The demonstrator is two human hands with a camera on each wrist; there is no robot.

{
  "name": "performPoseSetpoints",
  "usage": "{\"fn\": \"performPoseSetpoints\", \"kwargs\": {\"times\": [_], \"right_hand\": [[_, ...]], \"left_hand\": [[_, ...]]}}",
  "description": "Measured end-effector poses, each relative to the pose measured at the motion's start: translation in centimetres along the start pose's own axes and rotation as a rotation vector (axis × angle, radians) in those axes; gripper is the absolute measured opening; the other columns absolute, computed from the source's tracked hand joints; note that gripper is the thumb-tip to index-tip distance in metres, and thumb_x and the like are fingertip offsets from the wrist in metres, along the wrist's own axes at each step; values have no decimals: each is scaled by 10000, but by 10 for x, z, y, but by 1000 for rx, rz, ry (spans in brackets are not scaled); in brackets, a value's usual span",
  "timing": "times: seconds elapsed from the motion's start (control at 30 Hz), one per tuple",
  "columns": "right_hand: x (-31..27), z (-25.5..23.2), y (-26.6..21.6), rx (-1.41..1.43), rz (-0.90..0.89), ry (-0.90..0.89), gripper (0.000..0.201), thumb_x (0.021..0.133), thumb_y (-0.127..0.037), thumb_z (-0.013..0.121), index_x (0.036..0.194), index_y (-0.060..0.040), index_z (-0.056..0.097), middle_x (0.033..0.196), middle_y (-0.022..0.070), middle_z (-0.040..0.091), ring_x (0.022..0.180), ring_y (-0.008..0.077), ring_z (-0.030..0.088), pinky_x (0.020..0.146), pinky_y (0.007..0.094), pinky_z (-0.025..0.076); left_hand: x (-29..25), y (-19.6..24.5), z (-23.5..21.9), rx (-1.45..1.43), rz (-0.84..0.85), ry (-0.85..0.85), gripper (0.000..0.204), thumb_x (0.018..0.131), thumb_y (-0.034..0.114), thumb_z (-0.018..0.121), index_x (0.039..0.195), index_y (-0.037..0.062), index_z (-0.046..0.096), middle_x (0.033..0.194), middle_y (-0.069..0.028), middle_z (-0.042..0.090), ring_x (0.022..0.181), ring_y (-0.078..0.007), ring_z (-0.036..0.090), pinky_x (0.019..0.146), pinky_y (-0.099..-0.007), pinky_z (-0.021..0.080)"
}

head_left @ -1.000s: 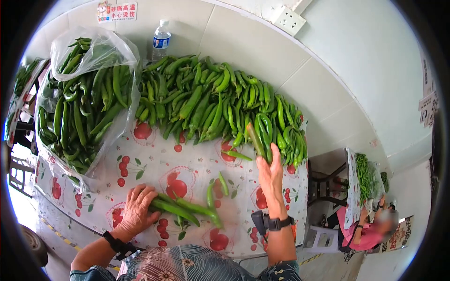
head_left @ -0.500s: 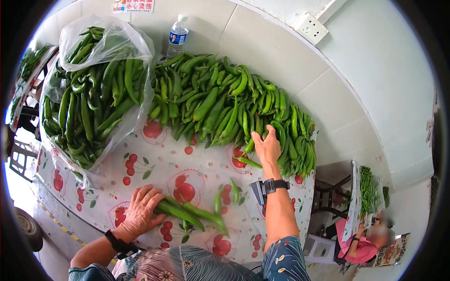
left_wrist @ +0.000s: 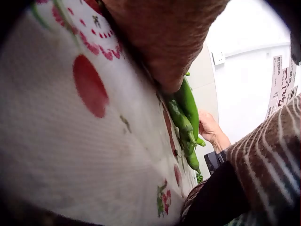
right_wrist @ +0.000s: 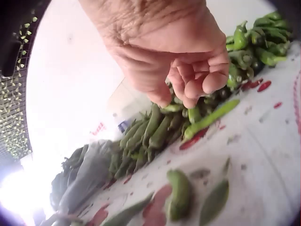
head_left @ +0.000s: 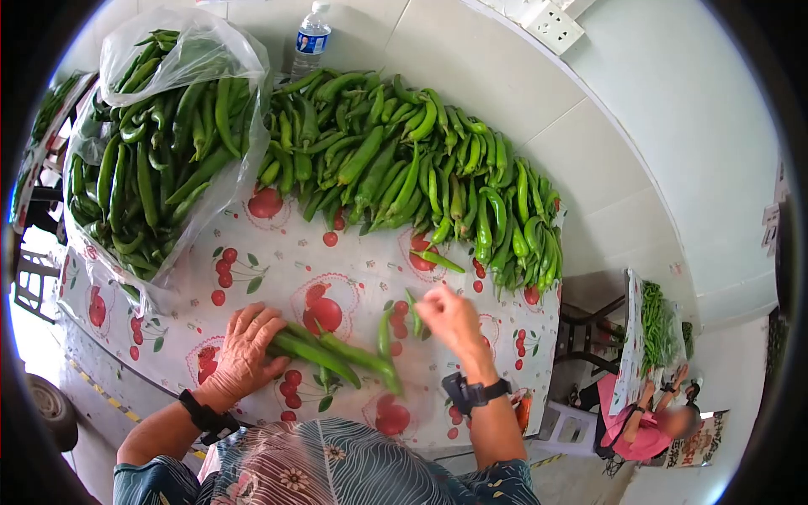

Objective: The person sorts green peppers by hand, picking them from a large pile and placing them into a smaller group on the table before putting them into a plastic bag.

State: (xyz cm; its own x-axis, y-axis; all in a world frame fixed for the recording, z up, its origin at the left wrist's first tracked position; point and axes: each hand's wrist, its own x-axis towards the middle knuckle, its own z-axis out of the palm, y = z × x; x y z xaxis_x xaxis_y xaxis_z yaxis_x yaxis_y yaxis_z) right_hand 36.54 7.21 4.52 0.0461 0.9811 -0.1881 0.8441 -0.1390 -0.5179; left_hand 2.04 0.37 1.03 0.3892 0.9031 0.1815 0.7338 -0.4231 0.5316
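In the head view my left hand (head_left: 248, 349) grips the ends of a few long green peppers (head_left: 324, 358) just above the patterned tablecloth; its palm hides those ends. My right hand (head_left: 454, 324) hovers over the cloth to their right. In the right wrist view its fingers (right_wrist: 211, 82) are loosely bent, thumb apart, with nothing between them. Below it lie a short green pepper (right_wrist: 180, 195) and a slim one (right_wrist: 216, 200). Another loose pepper (head_left: 438, 261) lies before the long heap of green peppers (head_left: 370, 160), which is spread along the wall side.
A clear plastic bag (head_left: 252, 160) full of green peppers stands at the left end. Behind the heap is a water bottle (head_left: 311, 40) against the tiled wall. At the right a person in pink (head_left: 648, 425) sits by another table with peppers (head_left: 652, 328).
My right hand carried peppers to the right part of the heap, let them go there and came back empty towards me. The left hand keeps its peppers in nearly the same place.
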Motion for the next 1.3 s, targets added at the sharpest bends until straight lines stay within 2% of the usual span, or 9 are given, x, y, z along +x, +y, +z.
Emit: {"fn": "performPoseSetpoints", "kwargs": {"times": [0.17,0.3,0.4,0.43,0.63,0.97,1.07,1.17,1.3], "right_hand": [[-5,16,-1,-112,47,10,265,814,-274,648,979,-78,580,784,161,672,760,382,647,689,471,497],[25,17,28,-328,-110,227,223,790,-186,669,979,-96,591,772,121,670,720,324,653,656,436,510],[38,3,26,-311,-155,340,248,794,-155,663,1029,-104,603,928,135,674,825,342,651,722,458,501],[43,4,31,-340,-236,440,210,801,-150,673,997,-121,600,827,104,656,751,311,650,648,440,503],[57,10,29,-355,-234,312,224,801,-90,637,1015,-113,575,850,137,631,745,358,622,637,466,485],[59,16,50,-274,-390,612,284,814,-91,624,1095,-83,587,892,115,648,794,327,632,706,431,506],[43,10,27,-93,-99,409,298,808,-155,673,1088,-90,596,887,102,649,794,300,637,704,413,507],[37,18,14,-230,-240,355,320,800,-209,706,1081,-101,597,853,84,648,767,284,634,691,396,505],[59,21,35,-213,-193,380,363,773,-219,745,1080,-106,587,817,82,637,746,278,623,679,399,499]], "left_hand": [[-1,1,-1,-7,-14,-14,627,598,155,735,1177,78,507,1247,-128,520,1239,-364,428,1049,-510,319],[-1,0,0,-6,-15,-10,632,594,154,741,1175,77,506,1241,-127,520,1236,-366,428,1048,-511,322],[-2,-1,0,-11,-18,-8,634,589,156,746,1170,76,506,1233,-126,523,1235,-368,428,1046,-513,324],[-1,-1,0,-11,-15,-6,632,588,157,746,1167,75,506,1230,-126,524,1234,-368,428,1045,-513,325],[0,-1,-1,-6,-17,-13,628,590,171,744,1163,73,508,1225,-124,527,1232,-367,431,1044,-515,326],[1,0,-1,7,-27,-27,641,587,176,752,1172,79,509,1233,-122,524,1239,-366,427,1049,-517,322],[1,0,0,4,-27,-28,641,587,171,752,1173,79,508,1236,-123,524,1238,-369,429,1050,-517,322],[2,2,-1,-6,-22,-15,637,588,165,751,1171,81,510,1236,-124,526,1237,-371,430,1050,-518,322],[0,1,0,0,-24,-17,632,588,157,750,1169,83,513,1236,-126,528,1237,-371,430,1050,-516,323]]}}
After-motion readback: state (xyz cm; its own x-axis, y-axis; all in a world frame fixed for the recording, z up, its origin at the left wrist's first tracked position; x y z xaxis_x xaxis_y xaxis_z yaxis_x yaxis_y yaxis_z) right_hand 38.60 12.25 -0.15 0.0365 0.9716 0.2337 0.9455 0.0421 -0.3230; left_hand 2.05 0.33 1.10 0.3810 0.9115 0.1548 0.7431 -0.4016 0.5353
